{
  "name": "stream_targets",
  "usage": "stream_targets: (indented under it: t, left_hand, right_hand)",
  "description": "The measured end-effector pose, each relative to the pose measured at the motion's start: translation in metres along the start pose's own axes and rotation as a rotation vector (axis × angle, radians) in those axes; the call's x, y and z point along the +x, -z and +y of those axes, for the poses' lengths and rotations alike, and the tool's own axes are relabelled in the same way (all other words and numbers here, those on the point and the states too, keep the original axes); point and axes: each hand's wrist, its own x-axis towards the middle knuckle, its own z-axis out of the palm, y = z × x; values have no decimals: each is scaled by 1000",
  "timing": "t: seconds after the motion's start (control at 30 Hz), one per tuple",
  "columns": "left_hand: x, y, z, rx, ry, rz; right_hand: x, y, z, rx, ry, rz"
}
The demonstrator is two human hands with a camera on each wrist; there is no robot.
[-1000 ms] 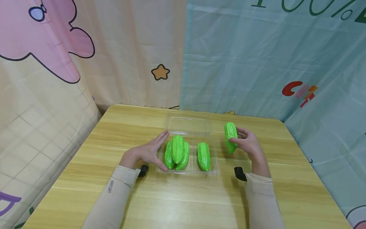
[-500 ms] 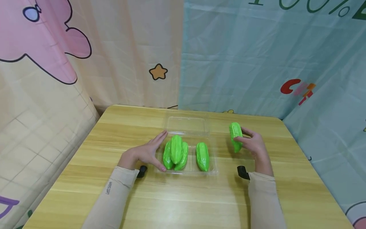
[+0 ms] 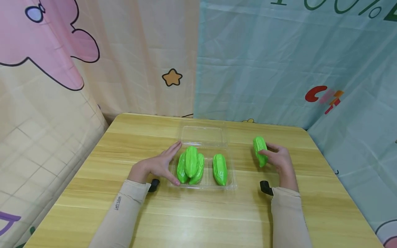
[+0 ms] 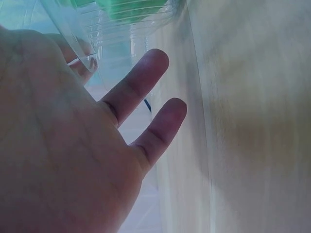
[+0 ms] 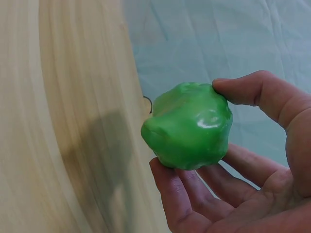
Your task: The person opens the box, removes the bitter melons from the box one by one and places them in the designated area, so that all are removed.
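Observation:
A clear plastic tray (image 3: 231,186) lies mid-table with its lid (image 3: 203,136) folded back. Inside are several green ridged gourds: a pile (image 3: 190,167) at the left and a single one (image 3: 220,169) at the right. My left hand (image 3: 159,165) rests flat against the tray's left side, fingers straight; the left wrist view shows its palm (image 4: 63,160) beside the tray wall (image 4: 121,24). My right hand (image 3: 279,159) grips another green gourd (image 3: 260,151) to the right of the tray, just above the table; in the right wrist view the gourd (image 5: 189,126) sits between thumb and fingers.
The wooden table (image 3: 198,217) is walled by printed curtains, pink and cream (image 3: 62,69) at the left, teal (image 3: 294,62) behind and at the right. Black wrist mounts (image 3: 266,186) show at both sleeves.
My right hand has carried its gourd to the right and lower, away from the tray. The left hand has stayed against the tray.

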Motion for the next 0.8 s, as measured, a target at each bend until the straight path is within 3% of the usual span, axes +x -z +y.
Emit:
stream_targets:
  t: [0.4,0.8]
  left_hand:
    - [-4,1,3,-6,8,-3]
    - [-5,1,2,-5,1,-3]
  right_hand:
    - [6,3,12,30,-60,-24]
    - [7,1,16,4,-61,-43]
